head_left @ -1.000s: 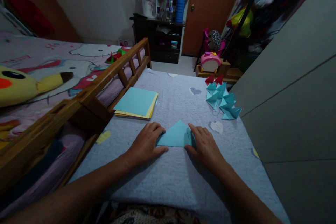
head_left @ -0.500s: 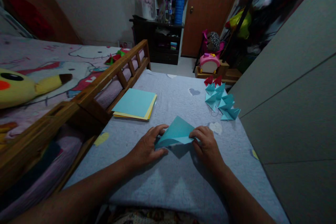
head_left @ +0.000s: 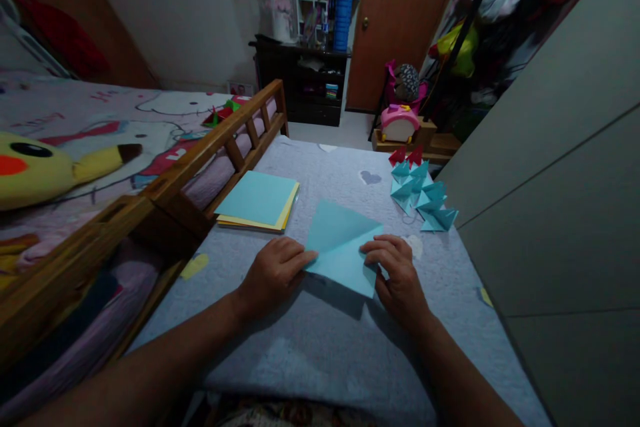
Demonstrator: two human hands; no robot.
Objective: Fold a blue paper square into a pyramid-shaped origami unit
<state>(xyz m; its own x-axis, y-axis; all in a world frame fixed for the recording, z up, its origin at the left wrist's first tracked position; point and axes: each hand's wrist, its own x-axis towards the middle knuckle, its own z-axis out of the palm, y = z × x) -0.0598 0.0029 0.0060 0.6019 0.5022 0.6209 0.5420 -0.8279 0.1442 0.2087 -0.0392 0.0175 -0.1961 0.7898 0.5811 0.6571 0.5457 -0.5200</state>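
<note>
A light blue sheet of origami paper (head_left: 343, 247) is held just above the cloth-covered surface, unfolded with a diagonal crease across it. My left hand (head_left: 277, 267) pinches its left corner between thumb and curled fingers. At the opposite edge my right hand (head_left: 397, 273) grips the paper, with fingertips on top and the thumb lower down. A shadow falls on the cloth below the sheet's near edge. Beyond my left hand lies a stack of coloured paper (head_left: 260, 200), blue on top with yellow beneath.
Several folded blue paper pieces (head_left: 420, 190) and red ones (head_left: 406, 157) stand at the far right of the patterned cloth (head_left: 300, 347). A wooden rail (head_left: 215, 153) runs along the left, with a yellow plush toy (head_left: 45, 170) behind it. A pale cabinet side (head_left: 560, 213) borders the right.
The blue paper was folded over along a diagonal and now lies opened out nearly flat and turned. My left hand has shifted its hold to the left corner.
</note>
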